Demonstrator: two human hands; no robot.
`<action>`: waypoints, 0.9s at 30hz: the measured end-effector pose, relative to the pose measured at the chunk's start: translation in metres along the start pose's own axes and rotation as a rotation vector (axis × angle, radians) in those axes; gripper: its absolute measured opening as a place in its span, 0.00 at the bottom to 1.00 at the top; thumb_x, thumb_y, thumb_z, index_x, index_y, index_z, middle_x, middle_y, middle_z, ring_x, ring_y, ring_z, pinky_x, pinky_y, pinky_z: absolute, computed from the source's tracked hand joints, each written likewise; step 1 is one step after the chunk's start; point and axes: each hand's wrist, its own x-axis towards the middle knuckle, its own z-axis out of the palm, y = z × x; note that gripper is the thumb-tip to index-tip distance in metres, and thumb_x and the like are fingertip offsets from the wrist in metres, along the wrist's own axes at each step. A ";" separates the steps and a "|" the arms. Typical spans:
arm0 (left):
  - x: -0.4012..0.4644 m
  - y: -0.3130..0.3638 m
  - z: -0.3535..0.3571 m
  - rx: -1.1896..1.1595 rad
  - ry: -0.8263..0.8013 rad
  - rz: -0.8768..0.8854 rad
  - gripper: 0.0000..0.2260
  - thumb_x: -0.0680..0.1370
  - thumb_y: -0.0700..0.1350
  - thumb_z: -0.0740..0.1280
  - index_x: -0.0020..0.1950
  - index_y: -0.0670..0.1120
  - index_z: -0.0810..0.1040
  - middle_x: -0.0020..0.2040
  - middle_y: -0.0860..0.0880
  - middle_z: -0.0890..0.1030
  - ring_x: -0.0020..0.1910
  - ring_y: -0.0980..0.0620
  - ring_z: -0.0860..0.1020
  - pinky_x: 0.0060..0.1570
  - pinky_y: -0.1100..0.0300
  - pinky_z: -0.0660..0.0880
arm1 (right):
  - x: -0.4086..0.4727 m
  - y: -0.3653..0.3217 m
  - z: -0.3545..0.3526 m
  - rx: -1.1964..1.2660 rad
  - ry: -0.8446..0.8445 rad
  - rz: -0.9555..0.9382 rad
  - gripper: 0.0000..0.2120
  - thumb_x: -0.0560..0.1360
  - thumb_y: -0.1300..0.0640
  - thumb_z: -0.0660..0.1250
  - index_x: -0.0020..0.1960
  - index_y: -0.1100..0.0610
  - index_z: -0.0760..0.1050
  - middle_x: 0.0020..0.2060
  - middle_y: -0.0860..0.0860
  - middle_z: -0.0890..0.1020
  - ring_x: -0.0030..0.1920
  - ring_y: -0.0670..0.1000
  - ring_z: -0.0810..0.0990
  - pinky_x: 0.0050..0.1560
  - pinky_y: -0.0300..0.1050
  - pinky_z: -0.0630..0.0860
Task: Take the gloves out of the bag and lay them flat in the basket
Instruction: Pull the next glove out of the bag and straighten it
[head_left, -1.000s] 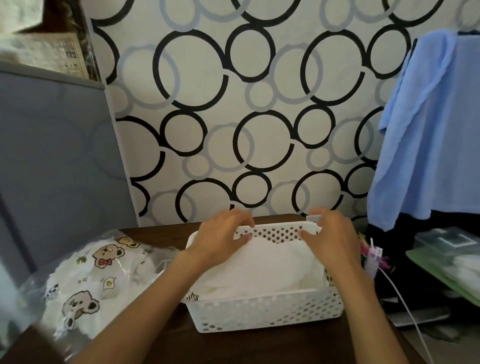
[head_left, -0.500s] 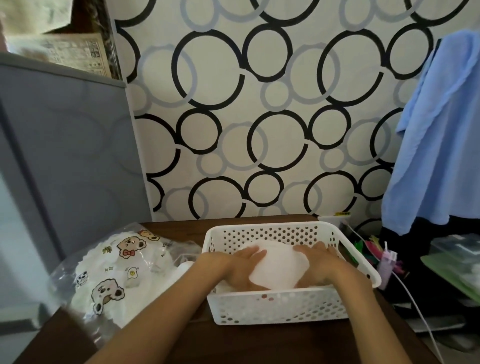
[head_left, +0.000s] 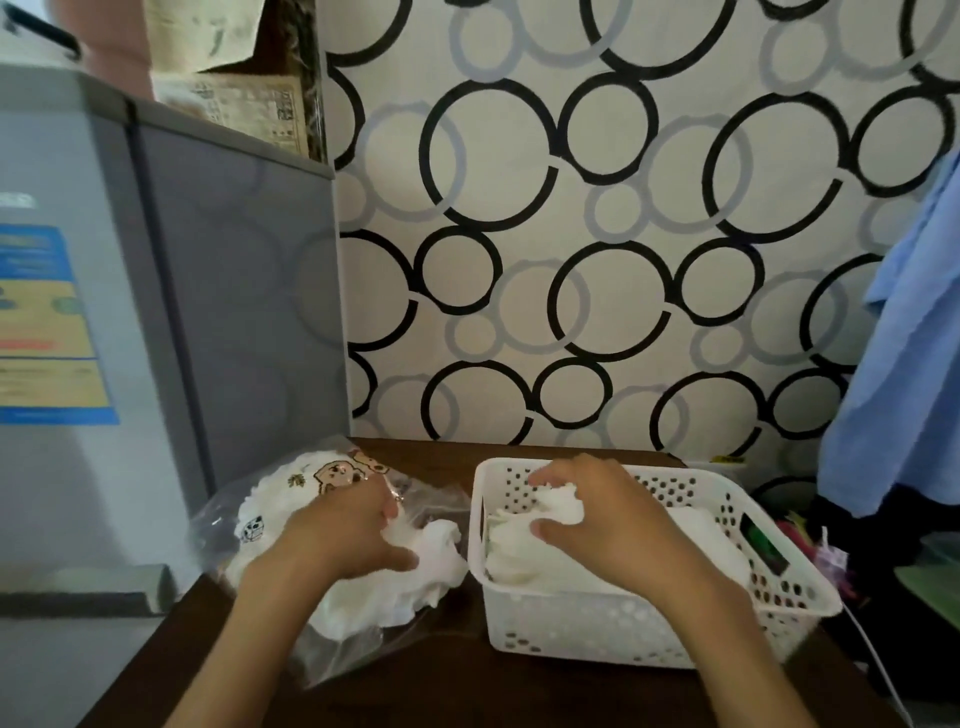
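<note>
Circle-patterned wallpaper behind, dark worktop (head_left: 519, 691) below. Left hand (head_left: 343, 530) is in the mouth of the clear bag (head_left: 260, 514), fingers curled into white gloves (head_left: 410, 577) spilling from it; its fingertips are buried in fabric. Right hand (head_left: 597, 514) clutches a bunched glove (head_left: 558, 506) inside the white basket (head_left: 597, 629), over gloves already lying there. How many, hard to tell.

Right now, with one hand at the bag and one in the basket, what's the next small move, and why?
Probably lift the left hand, drawing its glove over to the basket. That hand already grips white material at the mouth of the bag, beside the basket's near wall. The right hand grips the gloves already inside, holding them in place.
</note>
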 end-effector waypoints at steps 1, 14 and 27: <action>0.004 -0.001 0.002 0.017 0.025 -0.009 0.15 0.74 0.50 0.70 0.56 0.52 0.69 0.57 0.53 0.76 0.56 0.51 0.75 0.58 0.54 0.73 | -0.001 -0.013 0.007 0.009 0.034 -0.058 0.17 0.75 0.49 0.68 0.63 0.42 0.73 0.61 0.42 0.74 0.62 0.44 0.69 0.57 0.39 0.68; -0.001 -0.038 -0.025 -0.163 0.235 0.077 0.16 0.74 0.39 0.68 0.33 0.59 0.82 0.43 0.58 0.83 0.46 0.57 0.80 0.50 0.56 0.78 | 0.030 -0.057 0.086 -0.179 0.042 -0.283 0.13 0.79 0.56 0.62 0.61 0.45 0.78 0.60 0.48 0.76 0.59 0.49 0.70 0.58 0.43 0.68; -0.013 -0.020 -0.025 -0.018 -0.100 0.233 0.25 0.67 0.57 0.76 0.63 0.55 0.77 0.62 0.58 0.76 0.60 0.56 0.74 0.61 0.54 0.73 | 0.030 -0.059 0.069 0.126 -0.028 -0.080 0.07 0.68 0.50 0.75 0.35 0.47 0.78 0.37 0.40 0.70 0.35 0.39 0.69 0.33 0.31 0.61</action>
